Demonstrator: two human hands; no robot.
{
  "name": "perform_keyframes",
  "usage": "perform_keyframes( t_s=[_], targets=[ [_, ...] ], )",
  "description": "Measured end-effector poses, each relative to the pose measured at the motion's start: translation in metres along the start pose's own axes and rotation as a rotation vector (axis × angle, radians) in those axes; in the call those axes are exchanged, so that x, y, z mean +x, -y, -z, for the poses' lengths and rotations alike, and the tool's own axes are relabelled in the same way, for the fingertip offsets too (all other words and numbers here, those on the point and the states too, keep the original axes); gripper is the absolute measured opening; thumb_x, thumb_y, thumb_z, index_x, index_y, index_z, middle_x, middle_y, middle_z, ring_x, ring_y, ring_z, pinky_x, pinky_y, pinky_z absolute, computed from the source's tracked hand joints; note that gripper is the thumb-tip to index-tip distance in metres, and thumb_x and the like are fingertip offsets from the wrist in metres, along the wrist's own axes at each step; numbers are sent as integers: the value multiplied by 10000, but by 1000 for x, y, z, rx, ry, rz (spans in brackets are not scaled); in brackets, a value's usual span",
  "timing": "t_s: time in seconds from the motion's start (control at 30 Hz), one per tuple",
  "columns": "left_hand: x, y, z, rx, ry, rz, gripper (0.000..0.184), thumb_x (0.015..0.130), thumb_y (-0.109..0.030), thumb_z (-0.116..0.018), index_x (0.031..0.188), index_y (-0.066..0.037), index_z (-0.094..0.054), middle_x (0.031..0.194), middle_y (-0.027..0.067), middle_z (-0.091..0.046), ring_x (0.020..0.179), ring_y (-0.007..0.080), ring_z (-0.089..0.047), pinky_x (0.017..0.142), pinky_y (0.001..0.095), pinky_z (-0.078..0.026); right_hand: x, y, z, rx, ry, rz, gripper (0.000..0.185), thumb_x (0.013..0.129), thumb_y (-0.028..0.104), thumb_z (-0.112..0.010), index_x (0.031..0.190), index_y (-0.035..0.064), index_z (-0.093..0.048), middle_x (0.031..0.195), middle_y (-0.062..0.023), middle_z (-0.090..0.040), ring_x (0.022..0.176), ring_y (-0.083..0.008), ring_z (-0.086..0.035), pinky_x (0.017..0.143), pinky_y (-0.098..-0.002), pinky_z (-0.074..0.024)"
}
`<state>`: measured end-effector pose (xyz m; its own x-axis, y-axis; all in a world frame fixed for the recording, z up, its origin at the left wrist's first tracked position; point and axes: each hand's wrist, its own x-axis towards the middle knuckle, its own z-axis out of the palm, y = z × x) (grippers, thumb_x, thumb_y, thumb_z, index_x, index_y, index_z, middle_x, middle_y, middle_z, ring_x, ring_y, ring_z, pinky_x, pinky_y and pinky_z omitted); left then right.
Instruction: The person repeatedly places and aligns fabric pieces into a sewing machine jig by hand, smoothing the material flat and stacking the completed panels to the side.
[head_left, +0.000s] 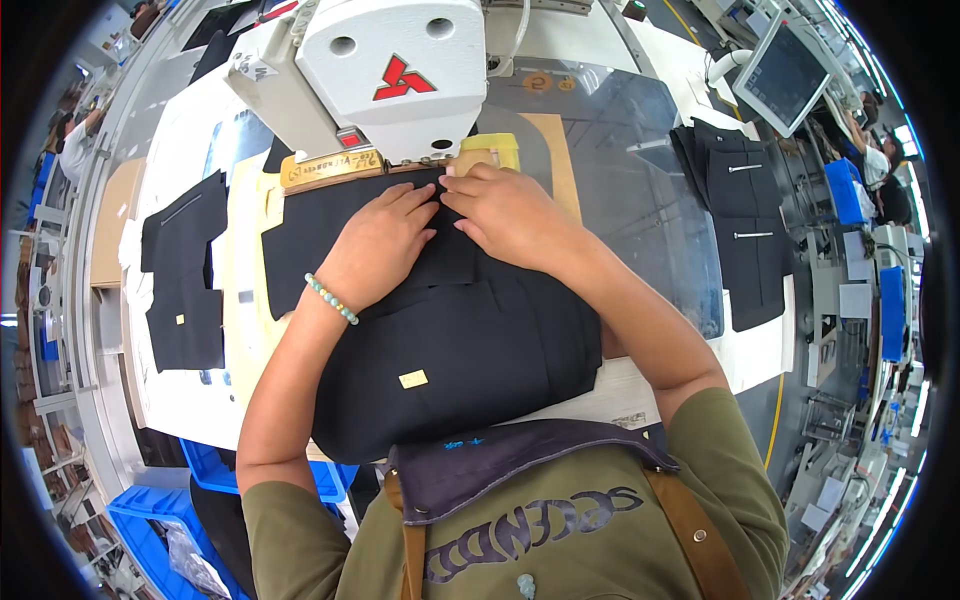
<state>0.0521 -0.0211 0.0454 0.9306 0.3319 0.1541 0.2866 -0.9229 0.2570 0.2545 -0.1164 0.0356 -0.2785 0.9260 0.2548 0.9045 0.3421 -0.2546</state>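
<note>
Black fabric (450,340) lies bunched and layered in front of a white sewing machine head (395,75) with a red logo, a small yellow sticker on its near part. Flat on the fabric, fingers stretched toward the machine, rests my left hand (385,240), a beaded bracelet at the wrist. My right hand (505,215) is beside it, its fingers bent together at the fabric's edge under the machine head; whatever they pinch is too small to make out. A yellow template strip (330,170) with writing lies along the fabric's far edge.
Black cut pieces (185,280) lie on the table's left. More black pieces (745,225) with white marks hang over the right side. A screen (783,75) stands at the upper right. Blue crates (165,530) are at the lower left. Other people work at both far sides.
</note>
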Motion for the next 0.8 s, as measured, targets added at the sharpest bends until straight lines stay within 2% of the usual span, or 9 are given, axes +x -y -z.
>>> perform_keyframes(
  t_s=[0.2, 0.37, 0.4, 0.53, 0.6, 0.7, 0.8],
  targets=[
    [-26, 13, 21, -139, -46, 80, 313, 925, -103, -665, 1223, -10, -684, 1317, 142, -663, 1246, 355, -591, 1067, 428, -477, -1, 1, -1, 58, 7, -1, 347, 914, 205, -698, 1205, 17, -705, 1298, -110, -678, 1171, -279, -608, 1017, -389, -501],
    [-77, 61, 50, -210, -161, 377, 313, 975, -123, -644, 1263, -6, -676, 1336, 148, -670, 1240, 319, -626, 1053, 376, -477, -12, 2, 21, 507, 67, -386, 392, 941, 187, -684, 1276, -14, -653, 1210, -139, -716, 1053, -270, -687, 965, -384, -526],
    [-91, 74, 54, -219, -188, 437, 323, 1007, -154, -619, 1293, -12, -669, 1339, 142, -674, 1223, 276, -644, 1052, 351, -470, -11, 3, 21, 618, 88, -474, 400, 945, 183, -681, 1288, -18, -643, 1190, -142, -723, 1024, -265, -701, 949, -382, -532],
    [-130, 109, 59, -425, -247, 781, 384, 1063, -247, -550, 1355, -15, -640, 1316, 130, -677, 1219, 212, -635, 1040, 331, -484, -1, 10, 15, 651, 37, -512, 433, 948, 168, -684, 1342, 4, -611, 1161, -136, -728, 978, -239, -709, 896, -368, -542],
    [-141, 116, 52, -542, -310, 784, 380, 1054, -256, -562, 1354, -40, -648, 1253, 127, -696, 1148, 197, -652, 1009, 333, -495, 7, 11, 9, 600, 34, -483, 455, 941, 168, -697, 1359, 14, -599, 1136, -137, -731, 957, -243, -708, 875, -370, -545],
    [-148, 113, 41, -683, -381, 815, 388, 1049, -261, -566, 1365, -50, -643, 1151, 98, -707, 1047, 152, -649, 957, 312, -515, 20, 19, 14, 554, 95, -512, 486, 922, 144, -718, 1375, 25, -588, 1165, -109, -715, 934, -180, -700, 846, -330, -545],
    [-147, 112, 39, -736, -375, 840, 400, 1046, -250, -575, 1389, -50, -623, 1165, 76, -692, 1020, 136, -644, 943, 297, -523, 19, 10, 0, 817, 136, -476, 503, 897, 107, -740, 1374, 48, -594, 1219, -63, -681, 905, -117, -684, 816, -286, -537]
  ],
)
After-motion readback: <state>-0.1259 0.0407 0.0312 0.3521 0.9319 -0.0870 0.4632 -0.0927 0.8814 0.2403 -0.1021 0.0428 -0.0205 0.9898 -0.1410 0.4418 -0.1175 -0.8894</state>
